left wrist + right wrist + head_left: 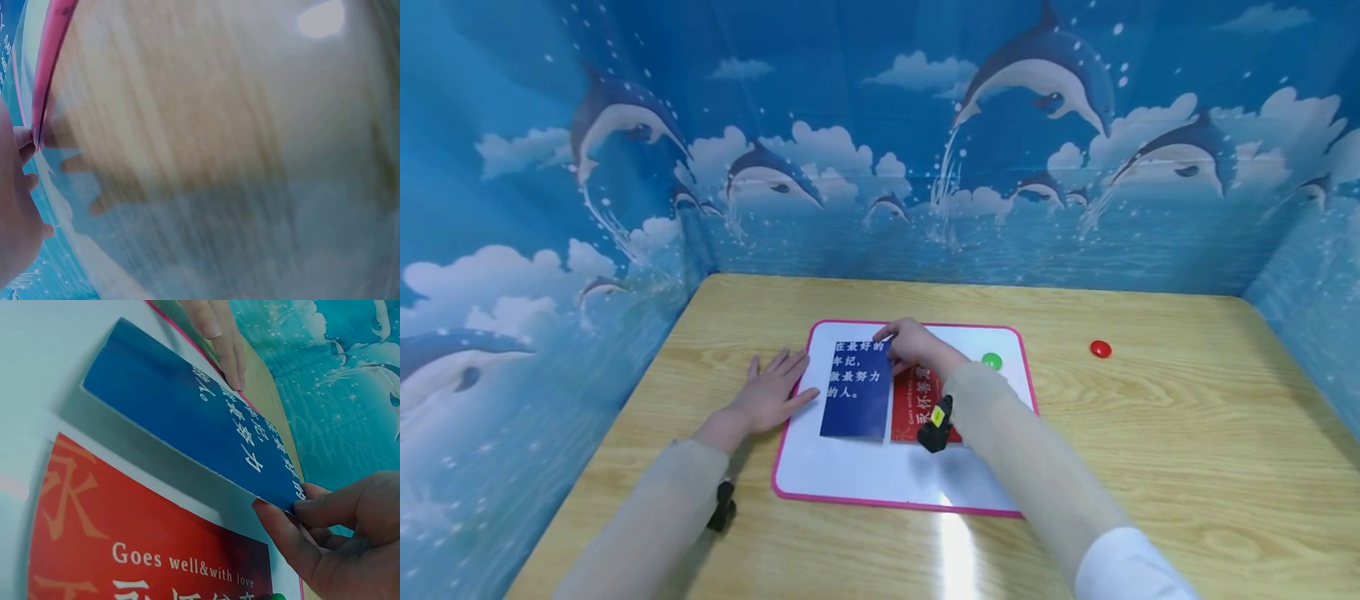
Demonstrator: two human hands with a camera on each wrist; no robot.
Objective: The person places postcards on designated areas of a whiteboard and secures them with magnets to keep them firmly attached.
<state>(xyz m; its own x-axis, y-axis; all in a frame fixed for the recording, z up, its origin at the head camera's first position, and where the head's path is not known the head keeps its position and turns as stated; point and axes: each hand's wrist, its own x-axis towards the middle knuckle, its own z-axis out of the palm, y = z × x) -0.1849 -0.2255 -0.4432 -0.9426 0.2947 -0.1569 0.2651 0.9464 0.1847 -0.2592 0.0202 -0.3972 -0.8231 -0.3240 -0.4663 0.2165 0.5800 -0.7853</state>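
A blue card (859, 392) with white Chinese writing is over a pink-edged whiteboard (827, 475) on the table. My right hand (913, 343) pinches the card's upper right corner between thumb and fingers. In the right wrist view, the card's near long edge is lifted and casts a shadow on the board. Beside it lies a red card (144, 531) with gold and white writing, partly hidden under my right arm in the head view. My left hand (769, 393) rests on the board's left edge with its fingers spread.
A round green disc (992, 361) sits on the board near its upper right, close to the red card. Farther right, a round red disc (1101, 348) lies on the wood-grained table (1187, 433). Dolphin-printed curtains (850, 208) stand along the table's back and sides.
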